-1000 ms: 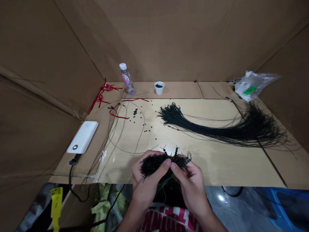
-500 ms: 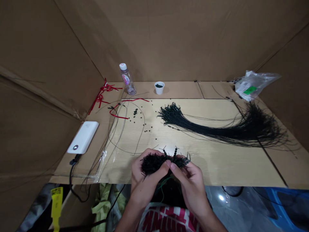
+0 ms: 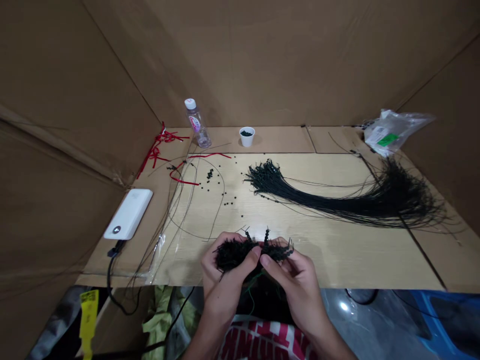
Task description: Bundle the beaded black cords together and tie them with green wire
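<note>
My left hand point(image 3: 225, 272) and my right hand point(image 3: 290, 280) meet just above the front edge of a pale wood-grain board point(image 3: 330, 260). Both pinch a dense bundle of black beaded cords point(image 3: 236, 254), with several beaded ends sticking up between them. A thin green thread hangs below the bundle. Farther back, a long fanned sheaf of black cords point(image 3: 337, 202) lies across the board, its beaded ends pointing left. Loose black beads point(image 3: 210, 174) are scattered left of it, and a thin black cord point(image 3: 221, 200) curves around them.
A small white cup point(image 3: 246, 136) of black beads and a plastic water bottle point(image 3: 197, 125) stand at the back. Red ribbon point(image 3: 157, 150) lies back left, a white power bank point(image 3: 128, 214) with a black cable left, a clear plastic bag point(image 3: 390, 132) back right. Cardboard walls surround the board.
Both hands and the bundle have shifted slightly left, and the beaded ends now lean differently. The sheaf on the board stays in place.
</note>
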`<state>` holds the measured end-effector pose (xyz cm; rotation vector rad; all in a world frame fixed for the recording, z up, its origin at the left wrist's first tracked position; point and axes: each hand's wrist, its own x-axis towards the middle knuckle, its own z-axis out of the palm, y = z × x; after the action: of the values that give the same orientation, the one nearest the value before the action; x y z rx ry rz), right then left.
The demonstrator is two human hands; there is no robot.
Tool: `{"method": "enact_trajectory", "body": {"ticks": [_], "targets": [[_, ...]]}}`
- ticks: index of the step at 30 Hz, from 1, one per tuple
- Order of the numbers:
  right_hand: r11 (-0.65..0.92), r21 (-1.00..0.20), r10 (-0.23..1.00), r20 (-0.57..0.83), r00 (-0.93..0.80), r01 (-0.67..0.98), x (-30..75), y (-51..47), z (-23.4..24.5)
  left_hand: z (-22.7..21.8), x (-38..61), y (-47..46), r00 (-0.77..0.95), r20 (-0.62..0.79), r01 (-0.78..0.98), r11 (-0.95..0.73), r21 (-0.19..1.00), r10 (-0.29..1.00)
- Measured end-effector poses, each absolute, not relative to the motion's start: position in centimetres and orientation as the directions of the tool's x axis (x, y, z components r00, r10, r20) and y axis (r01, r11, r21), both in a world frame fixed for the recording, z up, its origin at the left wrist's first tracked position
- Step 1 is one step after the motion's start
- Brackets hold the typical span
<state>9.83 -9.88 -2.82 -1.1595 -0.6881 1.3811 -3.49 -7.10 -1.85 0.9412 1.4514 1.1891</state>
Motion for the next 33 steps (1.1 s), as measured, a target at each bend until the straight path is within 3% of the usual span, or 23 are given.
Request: {"method": "enact_trajectory", "body": {"ticks": [19,33], "targets": [[-0.173,-0.895,0.953,-0.257,0.159,-0.411,9.5,-9.9,-2.6,-1.3,-4.9,-6.9,0.024,-0.270,-0.064,0.271,0.961,0.963],[-0.145,-0.912,0.969,-0.210,0.134,-0.383,10.0,-10.3,-3.3,-2.5,-4.3,-7.2,-0.128,-0.222,-0.047,0.218,0.975,0.967]]}}
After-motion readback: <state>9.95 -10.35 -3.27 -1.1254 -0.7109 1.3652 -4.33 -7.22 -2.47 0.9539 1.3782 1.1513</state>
